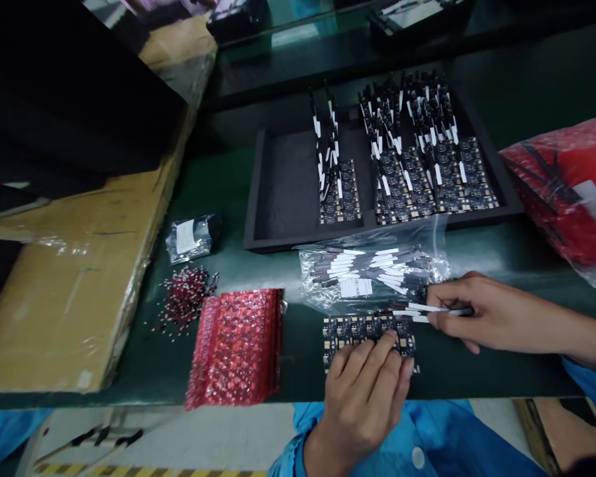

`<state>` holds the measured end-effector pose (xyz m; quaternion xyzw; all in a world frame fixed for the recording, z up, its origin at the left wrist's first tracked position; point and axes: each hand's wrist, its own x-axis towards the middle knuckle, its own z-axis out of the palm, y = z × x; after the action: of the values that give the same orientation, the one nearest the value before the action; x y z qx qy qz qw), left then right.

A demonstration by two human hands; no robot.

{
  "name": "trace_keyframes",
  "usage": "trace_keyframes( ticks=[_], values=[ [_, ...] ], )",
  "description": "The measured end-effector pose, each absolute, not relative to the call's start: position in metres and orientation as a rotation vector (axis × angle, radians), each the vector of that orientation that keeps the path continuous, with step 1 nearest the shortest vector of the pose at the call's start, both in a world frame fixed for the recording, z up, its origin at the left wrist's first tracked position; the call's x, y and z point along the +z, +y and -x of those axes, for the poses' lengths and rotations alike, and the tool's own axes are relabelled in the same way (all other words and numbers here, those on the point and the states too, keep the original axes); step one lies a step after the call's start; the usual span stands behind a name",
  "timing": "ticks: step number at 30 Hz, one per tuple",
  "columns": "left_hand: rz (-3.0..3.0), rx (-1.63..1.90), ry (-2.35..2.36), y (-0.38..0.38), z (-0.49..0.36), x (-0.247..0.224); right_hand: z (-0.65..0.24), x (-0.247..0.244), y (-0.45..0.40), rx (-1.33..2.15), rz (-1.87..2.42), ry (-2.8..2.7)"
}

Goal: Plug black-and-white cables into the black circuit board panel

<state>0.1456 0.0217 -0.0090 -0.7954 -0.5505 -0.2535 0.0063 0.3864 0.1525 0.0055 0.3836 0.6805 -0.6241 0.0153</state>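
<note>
My left hand (365,397) rests on a black circuit board panel (357,328) at the table's front edge, its fingers stretched out over the lower part and hiding some of it. Pinched in my right hand (481,315) are several thin black cables with white sleeves (417,311), their ends reaching the panel's upper right corner. Just behind, a clear zip bag (318,295) holds more such cables and touches the back of my right hand's fingers.
Behind the bag stands a black foam tray (288,179) with panels and upright cables. Left are red bubble wrap (238,348), a pile of small red-and-black wired parts (183,295) and a silvery packet (191,238). A red plastic-wrapped bundle (571,199) lies right; cardboard (74,278) covers the far left.
</note>
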Motion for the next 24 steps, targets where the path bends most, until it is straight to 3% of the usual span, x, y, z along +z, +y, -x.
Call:
trace_keyframes(
  ticks=[24],
  values=[
    [2.536, -0.66, -1.732, 0.024, -0.1482, -0.007, -0.3835, 0.0088, 0.1545, -1.959, -1.176, 2.079]
  ],
)
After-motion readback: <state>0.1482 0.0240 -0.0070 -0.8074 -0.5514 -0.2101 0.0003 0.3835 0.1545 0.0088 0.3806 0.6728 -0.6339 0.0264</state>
